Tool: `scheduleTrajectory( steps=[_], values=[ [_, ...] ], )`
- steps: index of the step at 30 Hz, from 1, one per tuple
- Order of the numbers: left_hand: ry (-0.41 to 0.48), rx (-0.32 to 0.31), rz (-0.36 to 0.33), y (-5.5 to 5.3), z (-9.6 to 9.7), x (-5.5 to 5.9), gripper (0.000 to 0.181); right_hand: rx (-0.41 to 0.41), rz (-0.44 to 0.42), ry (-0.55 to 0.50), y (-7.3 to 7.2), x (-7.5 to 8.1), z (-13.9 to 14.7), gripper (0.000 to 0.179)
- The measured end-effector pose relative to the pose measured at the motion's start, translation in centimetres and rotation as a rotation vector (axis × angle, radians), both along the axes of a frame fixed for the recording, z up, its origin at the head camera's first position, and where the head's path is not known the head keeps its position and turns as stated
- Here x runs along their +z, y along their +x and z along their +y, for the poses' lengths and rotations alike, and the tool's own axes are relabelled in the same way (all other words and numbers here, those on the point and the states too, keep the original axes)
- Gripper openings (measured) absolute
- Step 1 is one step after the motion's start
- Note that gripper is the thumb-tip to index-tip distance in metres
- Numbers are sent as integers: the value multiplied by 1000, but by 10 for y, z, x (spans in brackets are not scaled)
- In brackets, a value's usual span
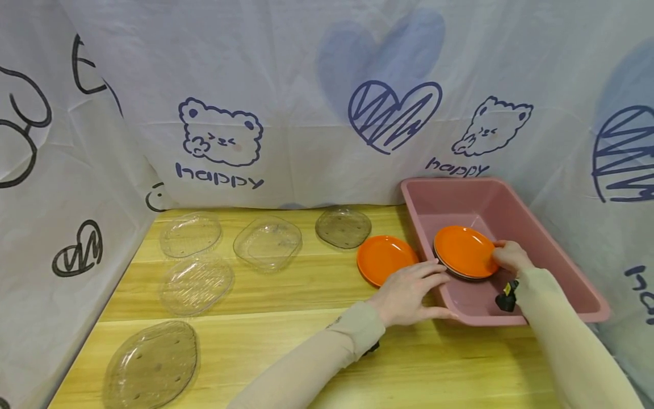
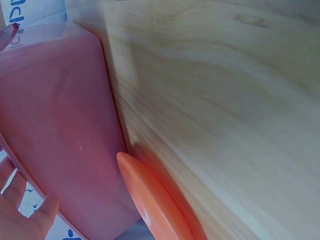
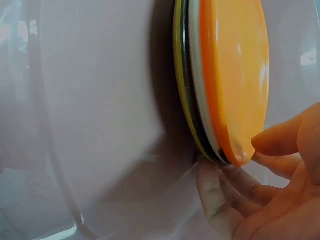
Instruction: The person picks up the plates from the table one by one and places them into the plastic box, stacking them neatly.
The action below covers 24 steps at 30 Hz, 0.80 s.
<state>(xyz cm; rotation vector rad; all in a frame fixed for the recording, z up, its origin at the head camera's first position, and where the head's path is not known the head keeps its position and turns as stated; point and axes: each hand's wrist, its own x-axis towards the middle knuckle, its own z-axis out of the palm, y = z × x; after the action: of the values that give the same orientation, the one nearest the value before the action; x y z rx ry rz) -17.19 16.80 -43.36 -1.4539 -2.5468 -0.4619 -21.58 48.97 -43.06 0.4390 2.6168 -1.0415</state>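
Note:
A stack of round plates point(image 1: 466, 251), orange on top with darker and pale rims beneath, is inside the pink basin point(image 1: 557, 267). My right hand point(image 1: 512, 258) holds the stack at its right edge. In the right wrist view the thumb point(image 3: 280, 140) is against the top orange plate and the other fingers point(image 3: 212, 192) reach under the stack. With fingers over the near-left rim and thumb at the outer side, my left hand point(image 1: 409, 292) grips the basin. Another orange plate point(image 1: 385, 260) lies on the table just left of the basin, beyond that hand.
Clear plastic lids point(image 1: 191, 234) and a clear square-shaped one point(image 1: 268, 243) lie on the left of the wooden table point(image 1: 265, 352). Smoky brown transparent lids are at the back point(image 1: 343, 227) and front left point(image 1: 153, 366). A printed cloth point(image 1: 301, 113) hangs behind.

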Motion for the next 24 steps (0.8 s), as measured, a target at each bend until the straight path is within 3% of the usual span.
scheduleTrajectory(
  steps=[6,12,15,21,24],
  values=[
    [-33,-10,-21,0,-6,2,69,-15,80,93,0,0,-7,65],
    [51,-12,-151,-3,-16,2,59,-73,296,115,3,5,-17,54],
    [116,30,-203,-8,-26,2,50,-78,382,104,4,12,-26,49],
    [205,162,-188,-24,-48,1,36,-43,473,42,3,34,-57,43],
    [245,241,-234,-30,-57,1,36,3,521,26,4,48,-76,40]
  ],
)
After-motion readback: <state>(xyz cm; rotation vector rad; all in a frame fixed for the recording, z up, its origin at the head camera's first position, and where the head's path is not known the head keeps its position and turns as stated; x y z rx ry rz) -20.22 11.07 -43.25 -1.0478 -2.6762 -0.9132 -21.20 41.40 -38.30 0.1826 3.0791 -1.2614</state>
